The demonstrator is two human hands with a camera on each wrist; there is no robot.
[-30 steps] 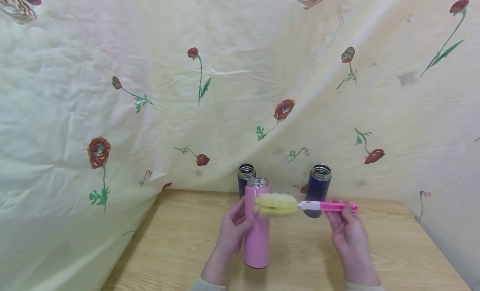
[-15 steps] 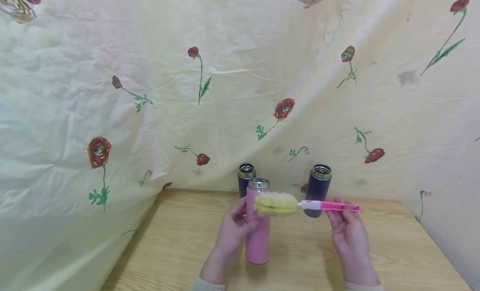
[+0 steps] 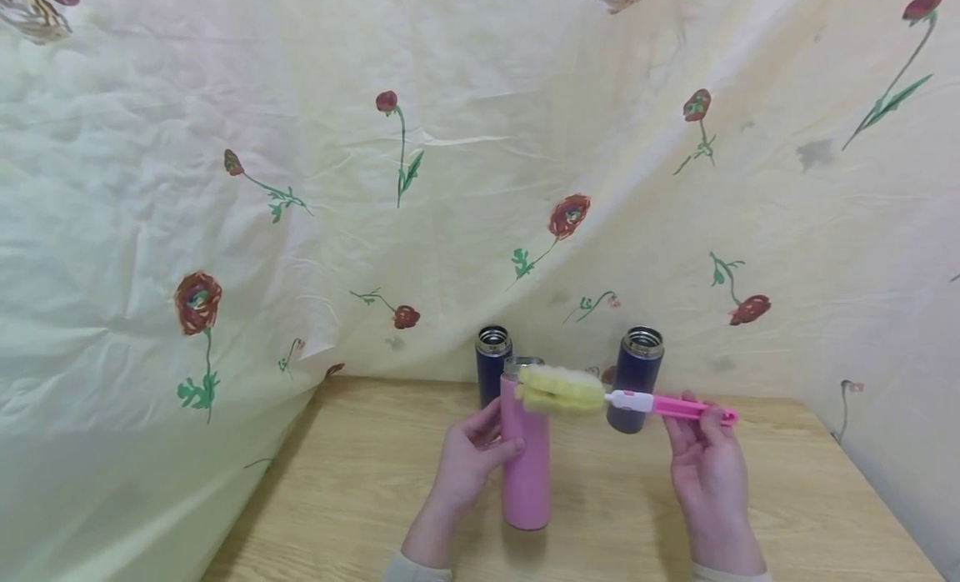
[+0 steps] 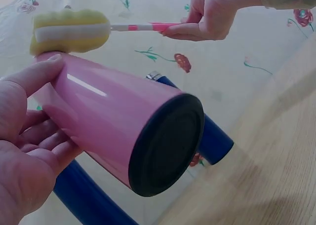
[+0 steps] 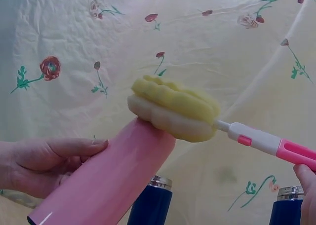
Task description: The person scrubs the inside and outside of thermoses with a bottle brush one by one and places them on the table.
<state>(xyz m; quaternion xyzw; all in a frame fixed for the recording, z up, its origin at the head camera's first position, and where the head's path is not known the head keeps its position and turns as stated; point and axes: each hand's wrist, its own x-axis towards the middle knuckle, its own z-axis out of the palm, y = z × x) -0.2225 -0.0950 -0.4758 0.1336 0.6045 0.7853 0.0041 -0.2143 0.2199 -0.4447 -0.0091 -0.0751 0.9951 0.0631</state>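
My left hand (image 3: 465, 465) grips a pink thermos bottle (image 3: 525, 474) round its upper body, thumb across the near side. The bottle is lifted, its dark base (image 4: 168, 146) facing the left wrist camera. In my right hand (image 3: 708, 474) is a bottle brush (image 3: 633, 401), pinched by the end of its pink and white handle. The brush's yellow and white sponge head (image 5: 173, 109) lies crosswise at the upper part of the bottle. It covers part of the steel neck (image 3: 517, 365) in the head view.
Two dark blue open bottles stand at the back of the wooden table (image 3: 375, 465): one bottle (image 3: 491, 373) behind the pink one, the other bottle (image 3: 636, 378) further right. A cream cloth (image 3: 465, 190) with printed flowers hangs behind and at the sides.
The pink bottle has shifted slightly right. My right hand has moved a little right with the brush, whose sponge head has risen from the bottle's body towards its neck.
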